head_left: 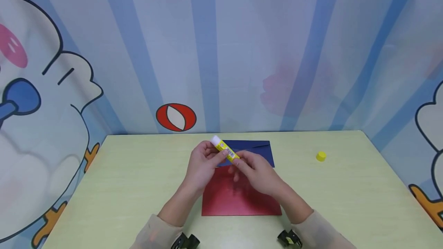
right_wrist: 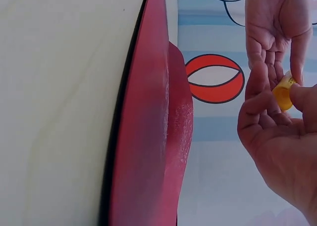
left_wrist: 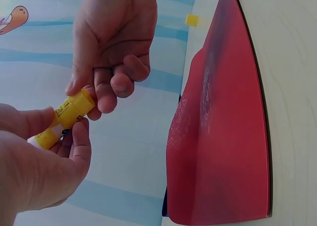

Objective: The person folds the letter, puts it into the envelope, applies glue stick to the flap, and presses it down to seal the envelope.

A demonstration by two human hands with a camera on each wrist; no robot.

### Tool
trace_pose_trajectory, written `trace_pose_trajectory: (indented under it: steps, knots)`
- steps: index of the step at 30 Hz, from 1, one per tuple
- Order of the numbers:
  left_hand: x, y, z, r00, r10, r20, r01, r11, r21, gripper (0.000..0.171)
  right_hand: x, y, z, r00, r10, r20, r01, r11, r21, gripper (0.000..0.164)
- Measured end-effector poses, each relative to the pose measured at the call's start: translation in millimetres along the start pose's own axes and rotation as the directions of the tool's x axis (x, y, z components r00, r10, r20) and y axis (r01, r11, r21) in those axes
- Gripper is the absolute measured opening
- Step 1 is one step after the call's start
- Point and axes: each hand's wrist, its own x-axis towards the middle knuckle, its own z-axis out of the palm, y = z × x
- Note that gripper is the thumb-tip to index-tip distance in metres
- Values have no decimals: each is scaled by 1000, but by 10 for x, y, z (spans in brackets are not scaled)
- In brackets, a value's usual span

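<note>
A yellow glue stick [head_left: 225, 149] with a white upper end is held up in front of me, tilted. My left hand [head_left: 200, 167] pinches its barrel between thumb and fingers. At the lower end, my right hand [head_left: 262, 174] has its thumb and fingers on the yellow base [left_wrist: 87, 102]. Below the hands lies a red envelope [head_left: 242, 204], its flap [left_wrist: 184, 132] raised a little, with shiny whitish smears along the flap and fold. Behind it, a dark blue envelope [head_left: 265, 150] lies partly hidden by the hands and the red one.
The yellow glue cap [head_left: 321, 156] stands on the pale wooden table [head_left: 349, 195], to the right of the envelopes. A printed cloth backdrop [head_left: 242, 49] with blue stripes and cartoon figures rises behind the table and at both sides.
</note>
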Motion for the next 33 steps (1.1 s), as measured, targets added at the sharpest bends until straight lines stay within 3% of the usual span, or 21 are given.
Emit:
trace_pose_trajectory:
  steps: [4, 6, 11, 15, 21, 27, 33]
  knots:
    - [-1, -2, -3, 1000, 3, 6, -3, 1000, -2, 40, -1, 7, -10, 999, 16, 30, -18, 998, 62, 31]
    - [4, -8, -3, 1000, 2, 6, -2, 1000, -6, 40, -7, 4, 6, 1000, 6, -3, -5, 1000, 23, 33]
    - [16, -22, -4, 1000, 2, 6, -2, 1000, -18, 39, -13, -20, 79, 986, -82, -147, 54, 981, -184, 44]
    - [16, -16, 0, 1000, -3, 6, 3, 1000, -19, 39, -21, -44, 108, 972, -122, -202, 71, 968, -242, 35]
    - [14, -17, 2, 1000, -14, -4, 14, 1000, -8, 40, -29, -48, 77, 986, -96, -136, 70, 980, -186, 26]
    - [10, -16, 4, 1000, -3, -1, 3, 1000, -4, 40, -4, 1, 23, 998, -38, -54, 33, 996, -79, 28]
    - [10, -4, 3, 1000, 0, 6, 0, 1000, -16, 40, 9, -8, 33, 997, -12, -76, 14, 1000, 23, 39]
